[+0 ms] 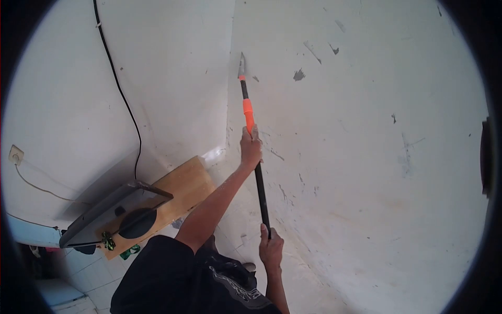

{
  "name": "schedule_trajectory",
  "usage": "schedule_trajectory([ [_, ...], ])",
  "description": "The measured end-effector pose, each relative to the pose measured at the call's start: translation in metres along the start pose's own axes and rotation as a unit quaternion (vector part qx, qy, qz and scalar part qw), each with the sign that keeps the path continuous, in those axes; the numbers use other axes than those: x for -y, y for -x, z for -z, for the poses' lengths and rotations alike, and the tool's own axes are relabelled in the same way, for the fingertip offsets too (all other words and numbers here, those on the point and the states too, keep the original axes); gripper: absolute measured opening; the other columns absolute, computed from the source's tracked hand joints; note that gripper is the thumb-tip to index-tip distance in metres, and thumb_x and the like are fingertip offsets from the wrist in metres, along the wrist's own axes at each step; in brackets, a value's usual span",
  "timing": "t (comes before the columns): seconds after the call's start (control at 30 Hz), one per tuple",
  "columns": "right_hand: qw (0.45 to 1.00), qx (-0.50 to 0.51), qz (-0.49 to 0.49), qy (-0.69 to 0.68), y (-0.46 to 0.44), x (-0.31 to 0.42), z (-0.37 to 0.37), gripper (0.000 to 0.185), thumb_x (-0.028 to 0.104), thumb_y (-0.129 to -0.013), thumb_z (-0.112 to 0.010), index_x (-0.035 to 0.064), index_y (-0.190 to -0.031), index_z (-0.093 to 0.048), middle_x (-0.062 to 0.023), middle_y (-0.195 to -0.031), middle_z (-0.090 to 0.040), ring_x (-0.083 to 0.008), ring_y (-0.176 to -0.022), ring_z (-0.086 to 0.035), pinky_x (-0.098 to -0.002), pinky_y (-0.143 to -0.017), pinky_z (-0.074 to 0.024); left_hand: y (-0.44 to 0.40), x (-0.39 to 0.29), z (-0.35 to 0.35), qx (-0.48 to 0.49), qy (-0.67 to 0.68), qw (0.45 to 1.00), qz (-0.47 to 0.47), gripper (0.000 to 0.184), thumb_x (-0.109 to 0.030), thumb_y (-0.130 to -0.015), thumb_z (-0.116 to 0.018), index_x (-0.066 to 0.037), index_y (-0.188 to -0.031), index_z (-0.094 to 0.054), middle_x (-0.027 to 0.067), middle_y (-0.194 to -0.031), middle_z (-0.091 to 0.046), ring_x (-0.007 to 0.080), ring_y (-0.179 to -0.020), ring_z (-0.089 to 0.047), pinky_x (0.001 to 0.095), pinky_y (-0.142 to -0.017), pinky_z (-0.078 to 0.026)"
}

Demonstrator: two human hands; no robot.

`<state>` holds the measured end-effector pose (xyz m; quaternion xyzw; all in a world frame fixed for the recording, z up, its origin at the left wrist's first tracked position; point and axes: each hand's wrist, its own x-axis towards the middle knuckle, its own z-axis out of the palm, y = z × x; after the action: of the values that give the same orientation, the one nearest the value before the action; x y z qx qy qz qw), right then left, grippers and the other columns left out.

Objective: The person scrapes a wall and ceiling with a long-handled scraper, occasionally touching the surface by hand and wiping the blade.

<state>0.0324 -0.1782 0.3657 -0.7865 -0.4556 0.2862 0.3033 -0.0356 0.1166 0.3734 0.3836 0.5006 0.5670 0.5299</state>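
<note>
My left hand (pixel 251 148) is wrapped round the upper part of a long-handled scraper (pixel 262 196), just below its orange collar. Lower on the same black pole, near its bottom end, my right hand (pixel 271 250) is closed with the thumb pointing up along it. The scraper's metal blade (pixel 241 65) points upward against the pale wall (pixel 340 157), close to the room corner. Grey patches and scratches mark the wall around and to the right of the blade.
At lower left a television (pixel 115 214) stands on a wooden table (pixel 185 178). A black cable (pixel 119 86) hangs down the left wall, and a wall socket (pixel 16 155) with a plugged-in cord is farther left. Floor tiles (pixel 99 272) show below. A dark object (pixel 486 157) is at the right edge.
</note>
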Motion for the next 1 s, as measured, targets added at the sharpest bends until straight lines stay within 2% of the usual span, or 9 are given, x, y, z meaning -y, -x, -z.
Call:
schedule_trajectory([
  [0.07,1.000,-0.006,-0.009,0.023,0.018,-0.028,0.015,0.053,0.041,-0.107,-0.055,-0.0038,-0.079,-0.061,-0.0190,-0.061,-0.058,-0.0317,-0.054,-0.055,-0.0455,-0.056,-0.0424,0.030,0.023,-0.015,-0.001,0.002,1.000,0.011,0.035,-0.041,-0.109,-0.045,-0.006,-0.107,-0.044,0.0037,-0.066,-0.051,0.0154,-0.045,-0.053,0.0331,-0.031,-0.045],
  [0.17,0.999,-0.006,-0.026,0.021,0.061,-0.089,0.030,0.053,0.040,-0.107,-0.055,-0.0032,-0.077,-0.059,-0.0167,-0.059,-0.056,-0.0274,-0.053,-0.054,-0.0434,-0.053,-0.0413,0.098,0.057,-0.032,0.011,0.006,1.000,0.017,0.034,-0.040,-0.110,-0.046,-0.006,-0.109,-0.045,0.0037,-0.065,-0.051,0.0160,-0.046,-0.054,0.0340,-0.036,-0.045],
  [0.23,0.999,-0.006,-0.048,0.024,0.096,-0.121,0.041,0.049,0.038,-0.106,-0.057,-0.0032,-0.078,-0.059,-0.0229,-0.060,-0.057,-0.0393,-0.053,-0.058,-0.0471,-0.052,-0.0421,0.149,0.079,-0.040,0.027,-0.005,0.999,0.042,0.033,-0.040,-0.110,-0.046,-0.006,-0.111,-0.046,0.0040,-0.065,-0.052,0.0161,-0.050,-0.056,0.0341,-0.044,-0.046],
  [0.4,0.996,-0.006,-0.090,0.007,0.145,-0.158,0.040,0.045,0.031,-0.106,-0.058,-0.0015,-0.075,-0.058,-0.0184,-0.059,-0.059,-0.0318,-0.052,-0.061,-0.0445,-0.051,-0.0437,0.201,0.110,-0.039,0.080,-0.012,0.991,0.107,0.032,-0.038,-0.110,-0.046,-0.006,-0.112,-0.046,0.0057,-0.066,-0.054,0.0170,-0.055,-0.057,0.0357,-0.052,-0.046],
  [0.6,0.996,-0.001,-0.088,-0.011,0.127,-0.162,-0.027,0.036,0.027,-0.104,-0.058,0.0004,-0.080,-0.057,-0.0238,-0.060,-0.057,-0.0445,-0.056,-0.062,-0.0478,-0.050,-0.0427,0.165,0.119,-0.012,0.074,-0.078,0.994,0.023,0.030,-0.035,-0.111,-0.046,-0.005,-0.108,-0.044,0.0048,-0.061,-0.052,0.0156,-0.052,-0.054,0.0356,-0.048,-0.043],
  [0.77,0.998,-0.012,-0.036,0.041,0.123,-0.187,-0.025,0.033,0.026,-0.104,-0.058,-0.0010,-0.086,-0.062,-0.0272,-0.064,-0.058,-0.0490,-0.061,-0.061,-0.0490,-0.052,-0.0429,0.168,0.122,-0.016,0.098,-0.033,0.991,0.090,0.031,-0.037,-0.111,-0.045,-0.006,-0.108,-0.044,0.0013,-0.063,-0.049,0.0115,-0.051,-0.049,0.0327,-0.048,-0.042],
  [0.87,0.997,-0.026,-0.076,0.010,0.104,-0.182,0.018,0.040,0.031,-0.103,-0.061,-0.0024,-0.082,-0.063,-0.0217,-0.057,-0.053,-0.0374,-0.051,-0.057,-0.0472,-0.051,-0.0413,0.174,0.121,-0.041,0.078,0.006,0.994,0.079,0.031,-0.038,-0.111,-0.045,-0.007,-0.108,-0.044,0.0001,-0.067,-0.049,0.0098,-0.055,-0.049,0.0301,-0.049,-0.042],
  [0.93,0.997,0.007,-0.079,0.017,0.103,-0.177,0.046,0.043,0.034,-0.104,-0.060,-0.0013,-0.079,-0.062,-0.0121,-0.059,-0.059,-0.0257,-0.051,-0.056,-0.0411,-0.051,-0.0435,0.177,0.112,-0.051,0.070,0.043,0.991,0.109,0.030,-0.036,-0.111,-0.046,-0.006,-0.109,-0.044,0.0009,-0.070,-0.050,0.0092,-0.057,-0.049,0.0285,-0.051,-0.042],
  [1.0,0.996,0.001,-0.090,0.023,0.099,-0.160,0.054,0.045,0.035,-0.104,-0.061,-0.0018,-0.078,-0.061,-0.0142,-0.058,-0.058,-0.0269,-0.048,-0.054,-0.0419,-0.051,-0.0429,0.171,0.121,-0.057,0.029,0.058,0.996,0.067,0.027,-0.031,-0.110,-0.047,-0.004,-0.105,-0.048,0.0018,-0.072,-0.050,0.0109,-0.059,-0.050,0.0311,-0.053,-0.043],
])
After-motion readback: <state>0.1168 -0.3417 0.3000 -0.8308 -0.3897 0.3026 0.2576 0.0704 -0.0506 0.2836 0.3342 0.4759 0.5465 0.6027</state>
